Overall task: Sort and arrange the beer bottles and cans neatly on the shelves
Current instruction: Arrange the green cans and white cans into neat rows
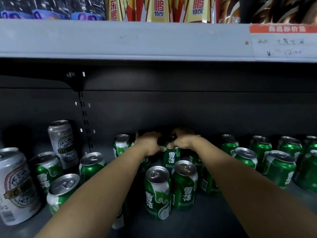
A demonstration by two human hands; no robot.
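Our left hand (149, 145) and right hand (182, 140) each keep a grip on the back green can (170, 156), likely to square its row on the shelf (188, 225).

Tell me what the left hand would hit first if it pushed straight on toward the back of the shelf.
Probably the dark back panel. The left hand reaches deep between the green cans, fingers curled over something hidden in shadow. No can shows beyond it, though the depth there is hard to judge.

cans (157, 191) on shelf (171, 225), bottles (51, 7) above
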